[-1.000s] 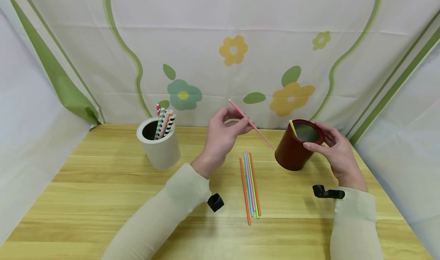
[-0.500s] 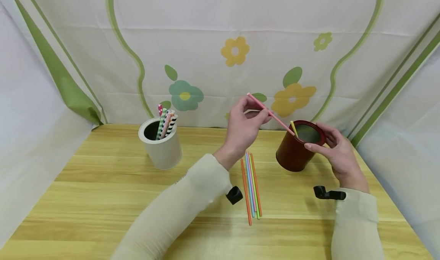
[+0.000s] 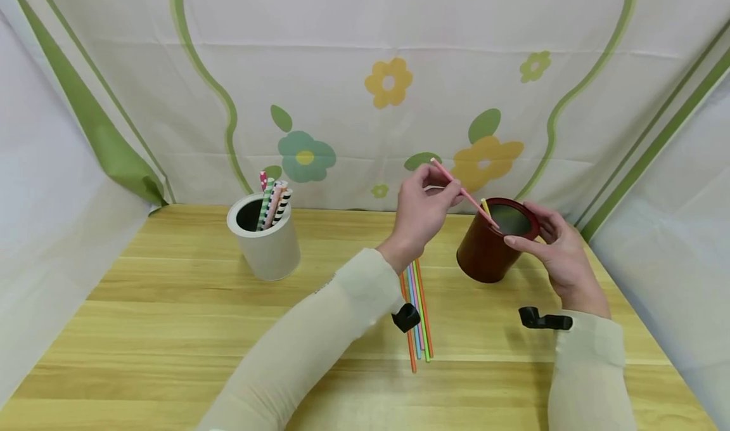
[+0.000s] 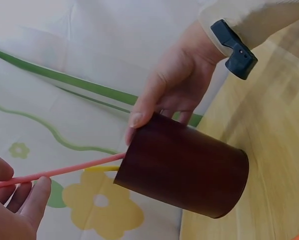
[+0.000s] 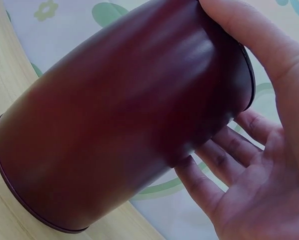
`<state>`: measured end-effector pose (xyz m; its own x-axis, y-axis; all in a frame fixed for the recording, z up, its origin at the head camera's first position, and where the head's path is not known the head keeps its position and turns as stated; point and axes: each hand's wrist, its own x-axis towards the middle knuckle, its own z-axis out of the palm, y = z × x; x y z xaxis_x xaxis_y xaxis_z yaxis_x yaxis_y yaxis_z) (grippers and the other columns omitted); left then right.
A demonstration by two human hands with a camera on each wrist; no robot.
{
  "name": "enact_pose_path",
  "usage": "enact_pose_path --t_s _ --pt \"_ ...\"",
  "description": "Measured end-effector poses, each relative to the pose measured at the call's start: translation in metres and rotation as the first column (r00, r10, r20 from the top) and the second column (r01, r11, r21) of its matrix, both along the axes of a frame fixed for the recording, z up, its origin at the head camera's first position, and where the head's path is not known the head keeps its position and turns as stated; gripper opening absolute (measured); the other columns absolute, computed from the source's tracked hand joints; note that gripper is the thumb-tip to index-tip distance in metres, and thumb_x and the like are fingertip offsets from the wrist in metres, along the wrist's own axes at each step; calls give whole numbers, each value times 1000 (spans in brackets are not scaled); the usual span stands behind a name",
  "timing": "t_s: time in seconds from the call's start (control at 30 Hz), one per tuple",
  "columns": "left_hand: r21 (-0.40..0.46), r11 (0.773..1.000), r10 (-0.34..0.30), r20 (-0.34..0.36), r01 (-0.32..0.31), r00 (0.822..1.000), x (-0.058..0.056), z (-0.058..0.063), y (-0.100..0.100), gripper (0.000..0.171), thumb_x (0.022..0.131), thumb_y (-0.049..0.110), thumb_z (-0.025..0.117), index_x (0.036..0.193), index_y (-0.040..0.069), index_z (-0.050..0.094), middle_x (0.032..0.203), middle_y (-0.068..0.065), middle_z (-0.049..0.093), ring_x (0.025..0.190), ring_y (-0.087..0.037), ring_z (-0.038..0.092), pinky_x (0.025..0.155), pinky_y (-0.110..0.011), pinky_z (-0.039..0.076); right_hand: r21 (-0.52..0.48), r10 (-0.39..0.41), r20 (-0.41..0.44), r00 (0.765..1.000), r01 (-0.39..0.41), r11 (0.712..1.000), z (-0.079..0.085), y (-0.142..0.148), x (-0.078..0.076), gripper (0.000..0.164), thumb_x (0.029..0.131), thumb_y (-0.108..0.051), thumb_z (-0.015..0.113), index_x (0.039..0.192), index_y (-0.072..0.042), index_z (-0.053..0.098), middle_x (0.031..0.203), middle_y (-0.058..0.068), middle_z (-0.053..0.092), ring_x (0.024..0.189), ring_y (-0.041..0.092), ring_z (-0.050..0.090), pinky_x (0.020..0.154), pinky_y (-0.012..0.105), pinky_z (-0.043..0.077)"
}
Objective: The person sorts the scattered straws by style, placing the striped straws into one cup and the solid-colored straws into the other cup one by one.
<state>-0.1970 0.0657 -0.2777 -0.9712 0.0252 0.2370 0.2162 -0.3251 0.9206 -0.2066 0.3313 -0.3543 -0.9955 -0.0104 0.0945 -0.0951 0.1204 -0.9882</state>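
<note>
My left hand (image 3: 419,214) pinches a pink straw (image 3: 473,201) between thumb and fingers. The straw slants down to the right, its lower end at the mouth of a dark red cup (image 3: 485,253). Beside that end, a yellow straw (image 3: 485,206) leans inside the cup and sticks up over the rim. My right hand (image 3: 561,260) grips the cup at its upper right, thumb on the near side of the rim and fingers behind. In the left wrist view the pink straw (image 4: 84,166) passes close by the yellow one (image 4: 100,169). The cup's inner bottom is hidden.
Several thin coloured straws (image 3: 424,333) lie side by side on the wooden table (image 3: 171,329), partly under my left wrist. A white cup (image 3: 270,253) holding several patterned straws (image 3: 274,206) stands at the left. A flowered curtain (image 3: 353,120) hangs behind the table.
My left hand has moved right with the pink straw, bringing its lower end from left of the dark red cup to the cup's mouth. The right hand has kept its grip in place.
</note>
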Motion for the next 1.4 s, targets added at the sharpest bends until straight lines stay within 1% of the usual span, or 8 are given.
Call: enact_pose_path --t_s 0.13,0.27,0.43,0.57,0.67,0.9,1.23,1.4 --pt "-51 999 -10 21 11 1000 -3 -4 2 8 92 7 66 96 1 63 93 -10 66 86 -19 69 76 -26 58 -6 1 -3 1000 -1 1000 -1 -1 -1 77 80 -2 78 146 -17 41 144 -2 46 128 12 41 82 9 46" --pt "-151 988 -34 45 41 998 -4 -8 1 8 91 12 68 95 5 71 91 -9 70 82 -13 69 76 -24 57 -8 2 -4 1000 -3 1000 -1 -1 -1 77 80 -1 78 146 -17 41 144 -2 46 128 12 41 82 9 47" --pt "-251 962 -89 88 108 992 -9 -8 -2 10 91 15 69 95 7 73 91 -7 72 85 -16 70 76 -25 57 -11 -5 -10 1000 5 1000 -1 -1 -1 77 79 -1 78 146 -16 41 142 -3 47 127 12 41 81 9 47" --pt "-291 938 -154 136 188 979 -13 -7 -4 11 90 14 69 96 5 73 95 -8 74 87 -18 72 76 -26 58 -5 -1 -3 1000 1 1000 -1 -3 -2 78 79 -3 78 146 -16 41 142 -3 47 127 13 41 81 9 48" --pt "-325 918 -183 162 228 970 -17 -6 -4 11 90 14 70 96 6 73 97 -8 74 86 -15 72 77 -26 57 6 3 5 1000 -3 1000 0 -6 -2 78 80 -5 79 146 -17 40 142 -4 46 127 13 40 81 9 47" --pt "-381 894 -182 175 237 968 -20 -7 0 12 88 14 72 95 4 74 91 -10 74 78 -13 71 74 -25 57 26 3 25 1000 -4 1000 2 -8 -2 77 80 -8 79 145 -21 41 144 -4 44 129 14 37 81 9 46" --pt "-385 894 -175 171 229 970 -21 -12 9 12 89 14 70 95 4 74 88 -2 72 89 -24 72 72 -24 58 34 9 16 1000 -9 999 2 -8 -3 78 80 -6 79 146 -20 40 145 -3 44 129 14 38 81 9 46" --pt "-394 891 -160 190 225 969 -20 -15 10 9 89 14 71 91 6 74 88 -2 71 83 -19 72 74 -27 58 39 21 19 1000 -21 999 3 -7 -2 79 80 -5 79 147 -19 39 146 -3 42 130 15 37 82 9 46"
